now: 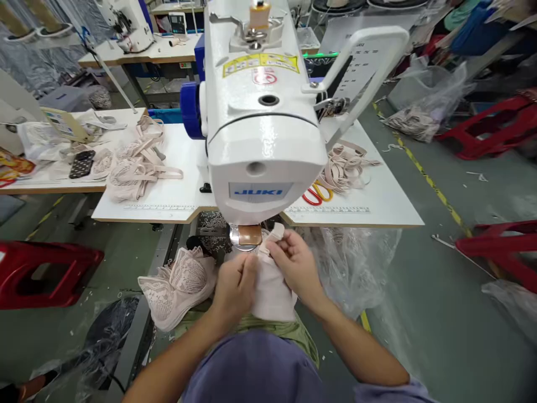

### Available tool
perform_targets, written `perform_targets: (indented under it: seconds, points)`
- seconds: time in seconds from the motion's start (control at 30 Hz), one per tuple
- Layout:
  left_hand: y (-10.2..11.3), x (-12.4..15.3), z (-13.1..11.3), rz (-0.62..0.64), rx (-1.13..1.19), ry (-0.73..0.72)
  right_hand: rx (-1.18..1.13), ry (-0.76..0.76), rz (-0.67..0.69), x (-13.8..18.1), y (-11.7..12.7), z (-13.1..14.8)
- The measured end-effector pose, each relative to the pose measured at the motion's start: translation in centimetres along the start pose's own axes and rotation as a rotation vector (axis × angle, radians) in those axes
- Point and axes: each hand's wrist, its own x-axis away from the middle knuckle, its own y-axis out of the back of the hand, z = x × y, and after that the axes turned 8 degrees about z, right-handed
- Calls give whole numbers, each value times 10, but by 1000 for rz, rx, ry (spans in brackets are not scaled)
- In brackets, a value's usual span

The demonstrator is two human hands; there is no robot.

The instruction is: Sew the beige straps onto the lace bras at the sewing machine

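Observation:
A pale pink bra hangs below the front of a white sewing machine [268, 151]; its lace cups [184, 282] droop to the left and its smooth wing [274, 294] lies between my hands. My left hand [237, 282] pinches the fabric just under the machine's presser area [247, 236]. Slightly higher and to the right, my right hand [296, 263] is closed on the bra's end, where a short strap piece [274, 235] sticks up by the thumb. The needle is hidden behind the machine's metal and brown guard.
Several bras [134, 162] are heaped on the table's left side. Red-and-yellow scissors [318, 194] and a pile of straps [346, 168] lie on the right. Red stools [46, 274] stand on the floor at both sides. Clear plastic [356, 268] hangs below the right table edge.

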Motion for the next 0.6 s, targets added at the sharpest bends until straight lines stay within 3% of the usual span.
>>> perform_targets:
  seconds: [0.1,0.27,0.6]
  points:
    - [10,-5,8,-75,-267,-52,127,22,7,-29,9,9]
    - [19,-17,16,-87,-645,-204,260,89,97,-66,19,12]
    - [29,-28,14,-110,-792,-165,447,180,134,-93,18,12]
